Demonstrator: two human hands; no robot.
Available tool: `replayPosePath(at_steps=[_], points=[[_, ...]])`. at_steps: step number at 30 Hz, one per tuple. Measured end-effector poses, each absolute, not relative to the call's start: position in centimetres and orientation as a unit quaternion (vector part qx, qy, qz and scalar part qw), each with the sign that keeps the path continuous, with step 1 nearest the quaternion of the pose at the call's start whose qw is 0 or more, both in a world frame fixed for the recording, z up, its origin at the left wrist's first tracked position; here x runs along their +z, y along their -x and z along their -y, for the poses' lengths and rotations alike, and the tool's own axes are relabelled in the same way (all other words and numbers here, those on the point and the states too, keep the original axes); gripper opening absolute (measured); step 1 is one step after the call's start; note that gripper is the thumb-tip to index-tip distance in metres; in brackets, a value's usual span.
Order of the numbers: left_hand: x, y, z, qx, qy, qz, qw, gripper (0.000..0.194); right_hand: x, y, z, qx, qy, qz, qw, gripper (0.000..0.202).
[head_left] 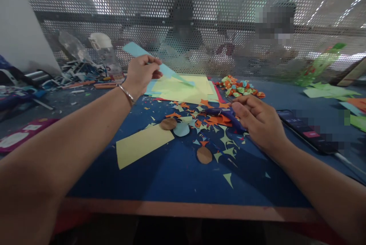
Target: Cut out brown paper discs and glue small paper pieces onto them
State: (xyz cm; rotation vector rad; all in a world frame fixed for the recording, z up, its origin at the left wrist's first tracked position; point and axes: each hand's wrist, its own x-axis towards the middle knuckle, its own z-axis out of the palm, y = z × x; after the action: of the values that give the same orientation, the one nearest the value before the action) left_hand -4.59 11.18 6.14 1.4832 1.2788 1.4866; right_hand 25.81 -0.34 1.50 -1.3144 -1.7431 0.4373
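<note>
My left hand (pixel 144 70) pinches a light blue paper strip (pixel 171 72), raised and tilted over the stacked yellow paper sheets (pixel 183 89). My right hand (pixel 256 119) is closed, with thumb and fingers together; a thin dark tip shows at them, too small to name. Beside and partly under that hand are scissors with dark blue handles (pixel 237 123), among orange and green paper scraps. Nearer me lie a yellow paper strip (pixel 143 146), a brown round piece (pixel 168 123) overlapping its end, a light blue round piece (pixel 181 129) and another brown round piece (pixel 204 155).
A pile of small folded coloured papers (pixel 241 86) sits behind my right hand. To the right are a phone (pixel 309 132) with a cable and a green bottle (pixel 323 63). On the left are a clear white-lidded bottle (pixel 107 56), pens and a magenta packet (pixel 27 134). A perforated metal panel (pixel 137 16) stands behind.
</note>
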Motion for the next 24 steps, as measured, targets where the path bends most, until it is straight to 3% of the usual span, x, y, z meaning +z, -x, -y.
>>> replayPosePath(at_steps=[9,12,20,24], points=[[2.2,9.7,-11.2,0.600,-0.449,-0.569,0.339,0.017,1.2,-25.5,0.0,0.177,0.527,0.713,0.428,0.027],[2.2,9.9,-11.3,0.582,-0.437,-0.590,0.349,0.032,1.1,-25.6,0.0,0.177,0.523,0.710,0.437,0.028],[1.5,9.4,-11.6,0.471,-0.467,-0.648,0.374,0.038,0.8,-26.9,-0.9,0.168,0.527,0.680,0.481,0.032],[1.9,9.8,-10.8,0.374,-0.513,-0.679,0.368,0.037,0.8,-27.7,-1.9,0.134,0.538,0.701,0.448,0.031]])
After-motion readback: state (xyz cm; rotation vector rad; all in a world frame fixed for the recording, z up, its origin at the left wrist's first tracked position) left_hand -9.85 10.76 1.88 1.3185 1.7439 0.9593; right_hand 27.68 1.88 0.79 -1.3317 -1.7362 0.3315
